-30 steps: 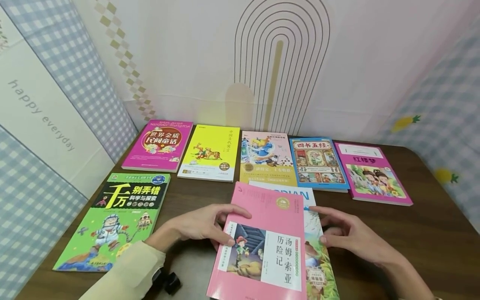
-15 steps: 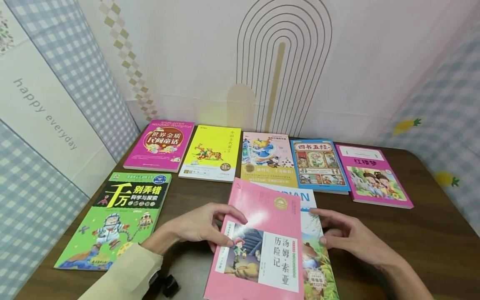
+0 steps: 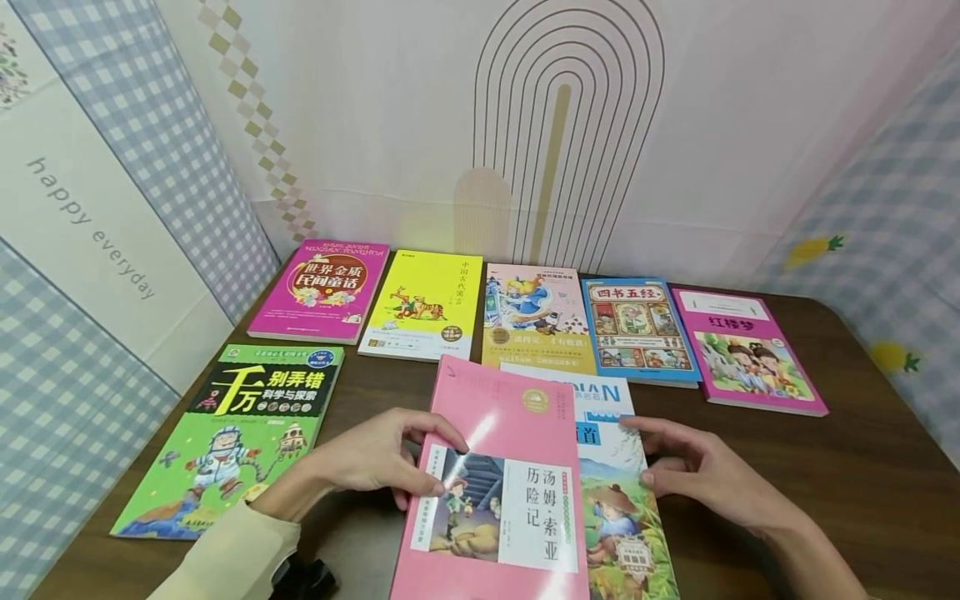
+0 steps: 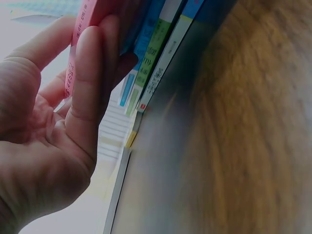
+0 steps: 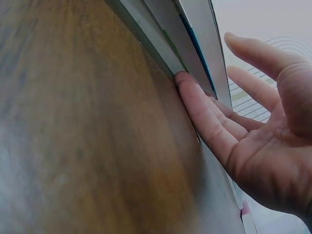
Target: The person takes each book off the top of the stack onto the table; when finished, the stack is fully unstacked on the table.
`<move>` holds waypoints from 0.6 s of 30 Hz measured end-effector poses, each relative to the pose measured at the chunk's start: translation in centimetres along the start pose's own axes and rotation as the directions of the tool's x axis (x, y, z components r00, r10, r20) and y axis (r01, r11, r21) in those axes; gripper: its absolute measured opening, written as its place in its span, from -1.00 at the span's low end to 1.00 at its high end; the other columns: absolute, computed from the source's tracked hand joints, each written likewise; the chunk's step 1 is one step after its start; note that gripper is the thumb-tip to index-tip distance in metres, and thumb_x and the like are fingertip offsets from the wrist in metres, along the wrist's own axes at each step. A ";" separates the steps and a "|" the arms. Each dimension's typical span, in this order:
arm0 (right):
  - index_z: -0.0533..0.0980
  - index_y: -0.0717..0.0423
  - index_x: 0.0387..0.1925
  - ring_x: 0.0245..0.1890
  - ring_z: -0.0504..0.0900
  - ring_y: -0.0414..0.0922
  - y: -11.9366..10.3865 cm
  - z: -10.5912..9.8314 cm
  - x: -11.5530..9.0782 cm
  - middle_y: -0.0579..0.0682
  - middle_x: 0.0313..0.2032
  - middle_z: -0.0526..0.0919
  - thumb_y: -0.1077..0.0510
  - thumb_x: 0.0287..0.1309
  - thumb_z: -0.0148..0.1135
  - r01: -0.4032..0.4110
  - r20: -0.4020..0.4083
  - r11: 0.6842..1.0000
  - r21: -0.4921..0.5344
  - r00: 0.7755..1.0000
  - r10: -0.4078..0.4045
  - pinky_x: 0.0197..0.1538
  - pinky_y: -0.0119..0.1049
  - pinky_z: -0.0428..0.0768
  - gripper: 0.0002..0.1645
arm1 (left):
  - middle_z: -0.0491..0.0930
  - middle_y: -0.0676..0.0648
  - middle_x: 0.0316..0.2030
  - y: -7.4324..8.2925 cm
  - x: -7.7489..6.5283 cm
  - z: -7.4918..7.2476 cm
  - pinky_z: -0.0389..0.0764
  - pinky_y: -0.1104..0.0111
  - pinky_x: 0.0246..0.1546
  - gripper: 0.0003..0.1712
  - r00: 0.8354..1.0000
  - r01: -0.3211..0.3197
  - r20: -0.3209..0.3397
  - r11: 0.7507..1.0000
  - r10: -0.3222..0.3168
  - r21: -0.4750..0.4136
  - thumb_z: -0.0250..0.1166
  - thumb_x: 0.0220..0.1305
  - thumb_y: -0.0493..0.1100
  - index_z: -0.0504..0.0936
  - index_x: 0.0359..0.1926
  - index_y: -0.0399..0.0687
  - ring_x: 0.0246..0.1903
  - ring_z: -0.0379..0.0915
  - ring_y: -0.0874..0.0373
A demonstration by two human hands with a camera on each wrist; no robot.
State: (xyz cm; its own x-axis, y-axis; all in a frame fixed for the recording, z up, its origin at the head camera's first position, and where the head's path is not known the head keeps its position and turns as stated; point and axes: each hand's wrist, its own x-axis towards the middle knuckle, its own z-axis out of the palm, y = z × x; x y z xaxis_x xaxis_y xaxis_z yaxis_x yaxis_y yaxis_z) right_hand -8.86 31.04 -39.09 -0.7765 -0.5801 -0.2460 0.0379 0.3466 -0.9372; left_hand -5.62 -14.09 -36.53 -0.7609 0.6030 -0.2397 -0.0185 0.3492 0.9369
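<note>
My left hand (image 3: 375,454) grips the left edge of a pink paperback book (image 3: 536,433), thumb on its cover and fingers beneath. The left wrist view shows this book raised apart from a stack of books (image 4: 156,53) below. On top of the stack is a book with a hat-wearing figure on its cover (image 3: 611,508), partly hidden by the pink one. At the right side of the stack my right hand (image 3: 701,475) touches the book edges. Seen in the right wrist view, its extended fingers (image 5: 204,109) lie along the stack's side near the tabletop.
Along the back of the dark wood table (image 3: 795,483) lie a magenta book (image 3: 318,292), a yellow book (image 3: 423,304), a pink-and-gold book (image 3: 536,321), a blue book (image 3: 639,332) and another magenta book (image 3: 750,354). A green book (image 3: 225,450) lies at left.
My left hand has slid the pink book leftward, uncovering more of the book under it. The right hand has stayed at the stack's right edge.
</note>
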 end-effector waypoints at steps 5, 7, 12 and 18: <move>0.29 0.03 0.59 -0.01 0.67 0.01 -0.1 0.0 0.1 0.41 0.33 0.39 0.17 0.52 0.21 -0.008 -0.006 1.000 -0.002 1.000 0.008 -0.02 -0.22 0.75 -0.30 | 0.64 -0.20 -0.10 -0.2 -1.0 -0.6 0.72 0.33 -0.59 -0.51 1.000 0.017 -0.019 1.000 -0.018 -0.012 0.54 0.20 -0.23 0.70 0.17 -0.01 -0.55 0.65 0.16; 0.29 0.03 0.59 -0.01 0.67 0.01 -0.1 0.0 0.1 0.41 0.33 0.39 0.17 0.52 0.21 -0.009 -0.006 1.000 0.000 1.000 0.009 -0.02 -0.22 0.75 -0.30 | 0.64 -0.21 -0.12 -0.3 -1.5 -0.8 0.72 0.33 -0.59 -0.52 0.999 0.017 -0.032 1.000 -0.018 -0.012 0.53 0.20 -0.24 0.70 0.16 -0.04 -0.57 0.63 0.18; 0.29 0.05 0.58 -0.03 0.67 0.00 -0.1 0.0 0.1 0.40 0.32 0.40 0.17 0.52 0.21 -0.004 -0.007 1.000 -0.006 1.000 0.004 -0.04 -0.23 0.75 -0.31 | 0.64 -0.22 -0.13 -0.4 -2.8 -1.3 0.73 0.30 -0.59 -0.52 0.997 0.022 -0.071 1.000 -0.021 0.012 0.53 0.18 -0.26 0.71 0.14 -0.05 -0.58 0.62 0.20; 0.29 0.06 0.58 -0.05 0.69 0.00 -0.2 0.0 0.1 0.41 0.33 0.40 0.18 0.50 0.24 0.011 -0.008 1.000 -0.018 1.000 -0.012 -0.06 -0.25 0.74 -0.29 | 0.64 -0.23 -0.13 -0.5 -4.6 -2.3 0.75 0.25 -0.58 -0.54 0.995 0.043 -0.092 0.998 -0.040 0.036 0.53 0.23 -0.22 0.70 0.16 -0.06 -0.58 0.62 0.21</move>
State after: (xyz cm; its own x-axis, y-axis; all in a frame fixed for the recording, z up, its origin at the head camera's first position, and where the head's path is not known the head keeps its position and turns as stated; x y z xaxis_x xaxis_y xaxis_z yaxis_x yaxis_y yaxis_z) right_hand -8.92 30.93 -38.96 -0.7818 -0.5782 -0.2331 0.0180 0.3529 -0.9355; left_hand -3.62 -18.67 -35.35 -0.8161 0.5200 -0.2521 -0.0277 0.4006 0.9158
